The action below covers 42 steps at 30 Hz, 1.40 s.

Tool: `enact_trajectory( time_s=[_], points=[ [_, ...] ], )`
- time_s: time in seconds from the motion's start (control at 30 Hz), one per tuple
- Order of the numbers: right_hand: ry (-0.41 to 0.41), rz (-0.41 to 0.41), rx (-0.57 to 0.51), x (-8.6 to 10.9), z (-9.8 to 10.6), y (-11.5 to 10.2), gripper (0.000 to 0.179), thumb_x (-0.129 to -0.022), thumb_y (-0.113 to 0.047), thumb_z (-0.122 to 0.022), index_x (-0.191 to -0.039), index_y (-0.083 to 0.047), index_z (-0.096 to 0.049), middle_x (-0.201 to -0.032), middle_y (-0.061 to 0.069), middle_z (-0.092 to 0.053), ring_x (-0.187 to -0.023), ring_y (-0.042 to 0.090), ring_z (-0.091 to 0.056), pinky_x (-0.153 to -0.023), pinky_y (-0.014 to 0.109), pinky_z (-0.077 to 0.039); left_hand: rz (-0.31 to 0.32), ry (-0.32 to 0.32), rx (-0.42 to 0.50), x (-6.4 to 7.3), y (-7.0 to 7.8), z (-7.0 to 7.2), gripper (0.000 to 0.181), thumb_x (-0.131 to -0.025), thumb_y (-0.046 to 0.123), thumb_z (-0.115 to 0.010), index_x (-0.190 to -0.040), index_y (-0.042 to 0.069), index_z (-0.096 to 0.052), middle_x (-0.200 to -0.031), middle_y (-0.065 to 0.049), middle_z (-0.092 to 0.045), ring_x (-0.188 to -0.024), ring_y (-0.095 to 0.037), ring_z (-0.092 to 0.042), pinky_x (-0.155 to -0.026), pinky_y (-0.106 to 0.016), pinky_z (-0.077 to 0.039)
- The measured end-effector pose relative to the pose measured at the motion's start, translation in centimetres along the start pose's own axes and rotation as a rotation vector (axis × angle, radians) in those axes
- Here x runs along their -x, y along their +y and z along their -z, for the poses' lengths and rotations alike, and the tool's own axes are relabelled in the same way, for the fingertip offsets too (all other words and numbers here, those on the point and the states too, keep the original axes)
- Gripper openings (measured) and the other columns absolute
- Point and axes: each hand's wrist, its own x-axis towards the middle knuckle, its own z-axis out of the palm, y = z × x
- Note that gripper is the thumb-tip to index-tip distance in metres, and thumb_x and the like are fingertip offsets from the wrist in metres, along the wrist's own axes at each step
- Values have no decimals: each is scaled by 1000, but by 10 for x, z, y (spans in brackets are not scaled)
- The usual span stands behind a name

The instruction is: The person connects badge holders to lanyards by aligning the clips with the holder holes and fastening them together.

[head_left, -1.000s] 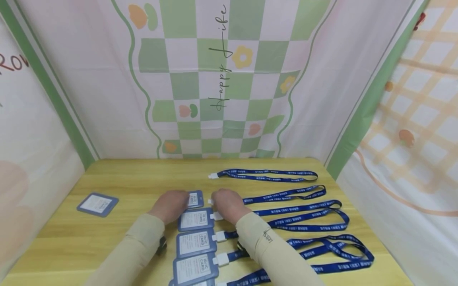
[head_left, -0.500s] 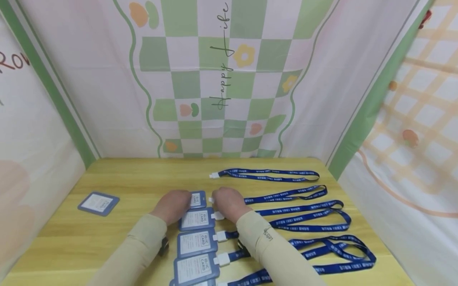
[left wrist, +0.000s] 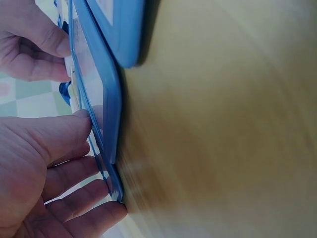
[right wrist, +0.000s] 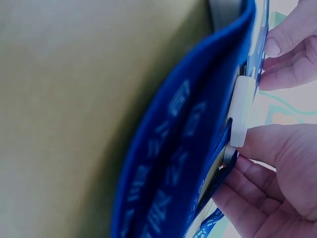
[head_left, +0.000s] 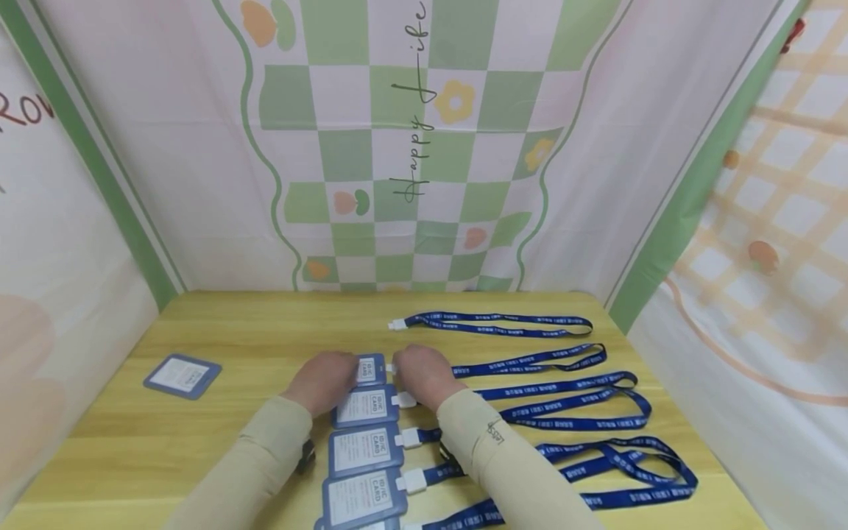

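My left hand (head_left: 324, 381) pinches a blue-framed ID badge holder (head_left: 369, 369) by its left end, thumb on top and fingers beneath in the left wrist view. Facing it, my right hand (head_left: 427, 377) pinches the white clip end (head_left: 390, 368) of a dark blue lanyard (head_left: 530, 363). A narrow gap separates holder and clip in the head view. Just nearer lies another badge holder (head_left: 363, 406) joined to a white clip (head_left: 405, 400). That lanyard's blue strap (right wrist: 173, 139) fills much of the right wrist view. My fingers partly cover the held clip.
Several joined badge holders (head_left: 363, 450) and lanyards (head_left: 570, 414) form a column towards the front of the wooden table (head_left: 258, 331). A loose badge holder (head_left: 182, 376) lies at the left. One lanyard (head_left: 497, 324) without a holder lies at the back. Printed curtains enclose the table.
My left hand has slid the badge holder slightly to the right, narrowing the gap to the clip. The right hand stays almost still.
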Motion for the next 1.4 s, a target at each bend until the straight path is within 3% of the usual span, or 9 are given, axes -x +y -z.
enact_trajectory(
  time_s=[0.7,1.4],
  points=[
    [11,-14,32,-2,-1,-3,5,-97,-16,-72,-99,-16,-75,-83,-3,-66,-74,12,-60,-70,27,-58,16,9,25,-1,5,0,7,-95,16,-73,-99,10,-72,-93,-9,-74,-88,-28,-71,-85,-47,-62],
    [1,-23,-2,-4,1,-11,5,-94,-15,-74,-90,-16,-76,-80,-2,-67,-72,12,-60,-71,28,-58,17,46,38,-2,3,-5,14,-98,18,-70,-109,11,-76,-98,-8,-77,-93,-28,-73,-89,-46,-62]
  ],
)
